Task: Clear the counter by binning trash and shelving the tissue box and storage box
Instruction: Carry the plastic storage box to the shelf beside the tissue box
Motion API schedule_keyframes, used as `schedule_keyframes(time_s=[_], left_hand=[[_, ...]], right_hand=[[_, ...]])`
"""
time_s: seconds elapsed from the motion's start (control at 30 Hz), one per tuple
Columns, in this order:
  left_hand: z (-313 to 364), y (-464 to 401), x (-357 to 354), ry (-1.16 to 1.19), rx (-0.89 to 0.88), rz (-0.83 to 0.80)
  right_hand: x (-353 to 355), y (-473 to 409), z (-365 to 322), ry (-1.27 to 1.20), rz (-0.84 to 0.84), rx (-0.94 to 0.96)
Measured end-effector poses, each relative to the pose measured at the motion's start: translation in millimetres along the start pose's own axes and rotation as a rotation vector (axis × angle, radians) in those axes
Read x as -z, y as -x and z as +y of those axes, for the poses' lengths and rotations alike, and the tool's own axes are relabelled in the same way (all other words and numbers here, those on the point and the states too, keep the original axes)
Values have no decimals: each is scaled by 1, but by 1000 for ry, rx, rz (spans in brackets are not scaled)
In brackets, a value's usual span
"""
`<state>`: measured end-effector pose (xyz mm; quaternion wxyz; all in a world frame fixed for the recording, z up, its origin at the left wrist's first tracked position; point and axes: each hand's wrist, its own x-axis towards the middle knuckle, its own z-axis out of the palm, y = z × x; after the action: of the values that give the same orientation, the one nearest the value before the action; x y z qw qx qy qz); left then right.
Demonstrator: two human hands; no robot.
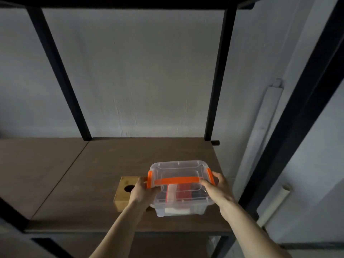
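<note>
Two bare forearms reaching up from bottom of frame, converging on the storage box (pixel 179 187). Left hand (pixel 142 191) clamped on box's left end, fingers curled over the orange latch (pixel 149 179) there. Right hand (pixel 216 187) clamped on right end, thumb and fingers pinching beside the other orange latch (pixel 210 175). Hands apart, one at each end, box between them.

Storage box clear plastic with clear lid; orange handle (pixel 176 180) lying flat across lid from latch to latch. Red, white and dark contents visible through the walls, not identifiable. Box over the right part of the brown shelf (pixel 111 164), near its front edge; cannot tell whether base rests on the board or is held just above it.

Wooden tissue box (pixel 123 194) just left of storage box, sitting on same shelf, round opening in its top, right end hidden behind left hand and wrist. Touching or merely close to storage box: cannot tell.

Shelf board seam running diagonally at left. Black metal uprights (pixel 55 71) rising from back of shelf; black crossbar along top. Pale grey wall (pixel 139 71) behind. White conduit (pixel 268 118) on wall at right.
</note>
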<state>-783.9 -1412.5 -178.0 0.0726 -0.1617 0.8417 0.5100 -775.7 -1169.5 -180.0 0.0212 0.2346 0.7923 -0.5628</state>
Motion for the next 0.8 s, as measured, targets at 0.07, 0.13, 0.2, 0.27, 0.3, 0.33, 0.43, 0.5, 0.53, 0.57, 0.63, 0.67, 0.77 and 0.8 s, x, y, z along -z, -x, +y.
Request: schedule_keyframes(time_s=[0.07, 0.13, 0.2, 0.27, 0.3, 0.33, 0.43, 0.5, 0.53, 0.57, 0.63, 0.67, 0.77, 0.8], left_hand=[[-3, -19, -4, -89, -12, 6], [-7, -38, -10, -171, -29, -14], [-9, -51, -15, -223, -38, -42], [-12, -61, -20, -255, -44, -68], [-14, -66, -23, -270, -47, -79], [-16, -70, -25, -286, -49, -86], [-23, -81, -30, -361, -65, -84], [-27, -84, -32, -401, -92, -85], [-29, -85, -33, -411, -105, -81], [-30, -85, -34, -416, -118, -73], [-30, -87, -34, -432, -139, -61], [-30, -87, -34, -448, -144, -61], [-30, -84, -34, -524, -178, -71], [-29, -81, -34, -555, -193, -64]], right_hand=[[-7, -14, 6, 0, -21, -29], [-13, -26, 12, 16, -24, -49], [-17, -33, 16, 61, -15, -48], [-22, -40, 18, 122, -7, -61], [-24, -42, 19, 151, -9, -70], [-26, -45, 19, 177, -17, -77], [-32, -53, 23, 258, -56, -53], [-35, -56, 26, 308, -71, -23], [-37, -57, 27, 330, -79, -6], [-38, -58, 29, 348, -83, 13], [-40, -61, 29, 388, -83, 40], [-40, -62, 29, 417, -77, 54], [-39, -61, 30, 536, -54, 119], [-38, -59, 30, 571, -46, 146]])
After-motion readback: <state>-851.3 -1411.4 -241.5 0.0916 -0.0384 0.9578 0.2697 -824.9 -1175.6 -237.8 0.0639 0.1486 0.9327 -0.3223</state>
